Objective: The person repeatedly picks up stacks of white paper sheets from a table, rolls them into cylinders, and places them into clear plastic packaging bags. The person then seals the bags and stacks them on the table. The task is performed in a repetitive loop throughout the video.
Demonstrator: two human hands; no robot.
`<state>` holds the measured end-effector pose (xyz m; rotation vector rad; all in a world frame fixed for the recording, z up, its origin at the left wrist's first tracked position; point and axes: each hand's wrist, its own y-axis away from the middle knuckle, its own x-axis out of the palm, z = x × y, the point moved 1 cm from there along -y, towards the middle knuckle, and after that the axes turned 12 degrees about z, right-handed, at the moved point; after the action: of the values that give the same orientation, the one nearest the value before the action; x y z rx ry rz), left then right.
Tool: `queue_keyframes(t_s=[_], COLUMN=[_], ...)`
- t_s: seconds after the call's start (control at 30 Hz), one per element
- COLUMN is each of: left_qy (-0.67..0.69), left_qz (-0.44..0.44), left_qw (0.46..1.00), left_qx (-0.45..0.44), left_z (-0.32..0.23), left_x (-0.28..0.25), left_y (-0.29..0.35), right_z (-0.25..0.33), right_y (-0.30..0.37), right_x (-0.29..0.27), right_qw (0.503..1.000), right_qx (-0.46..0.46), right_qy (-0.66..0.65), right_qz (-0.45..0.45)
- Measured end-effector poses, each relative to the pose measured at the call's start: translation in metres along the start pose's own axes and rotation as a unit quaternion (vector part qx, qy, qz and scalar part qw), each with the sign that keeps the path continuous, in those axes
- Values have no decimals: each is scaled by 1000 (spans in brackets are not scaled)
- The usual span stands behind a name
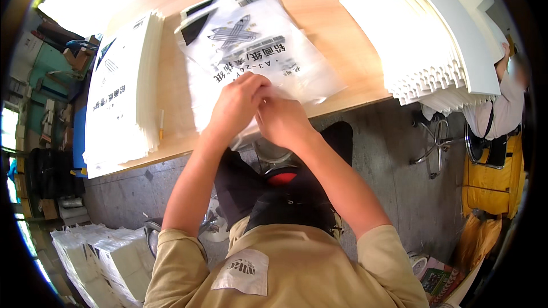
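**Close fingerwork at a clear plastic bag with dark print (265, 45)**

Farthest left, a tall pile of white, print-topped packs (117, 94) is standing along the pale wooden table (337, 40), its near end reaching the table's edge. A slim orange-and-white stick (161, 125) is resting by its right side. Next, a narrow strip of bare wood is separating the pile from the bag, which is lying mid-table over at least one similar bag.

The left hand (242, 100) is curling over the bag's near part, and the right hand (282, 120) is meeting it with bent fingers; whether either is pinching the film, I cannot tell. Handling that near end seems to be the step in hand; continuing would call for keeping the film flat and controlled.

Rightward, bare wood is offering a wider lane before the thick fanned stack of white sheets (394, 28), which is overhanging the near edge.
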<state>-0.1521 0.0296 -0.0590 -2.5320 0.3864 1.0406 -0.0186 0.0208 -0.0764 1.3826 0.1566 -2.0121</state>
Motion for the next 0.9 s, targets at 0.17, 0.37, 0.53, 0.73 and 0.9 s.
queue_keyframes(t_s=[0.17, 0.37, 0.53, 0.73, 0.9], left_qy=[-22, -125, -105, -59, -147], left_qz=[37, 59, 14, 40, -94], left_qw=[999, 990, 994, 992, 985], left_qx=[-30, -43, 14, 108, 14], left_z=[-12, -3, -29, -86, -75], left_x=[-15, -30, -24, -14, -50], left_y=[1, 9, -6, -4, 22], right_z=[-24, -21, -25, -29, 5], right_y=[-30, -36, -69, -96, -64], right_x=[13, -10, 14, -3, -69], right_qw=[981, 994, 943, 940, 993], right_qx=[-66, 90, -167, -161, -15], right_qy=[43, -36, -126, -159, 93], right_qz=[-176, -47, -259, -256, -64])
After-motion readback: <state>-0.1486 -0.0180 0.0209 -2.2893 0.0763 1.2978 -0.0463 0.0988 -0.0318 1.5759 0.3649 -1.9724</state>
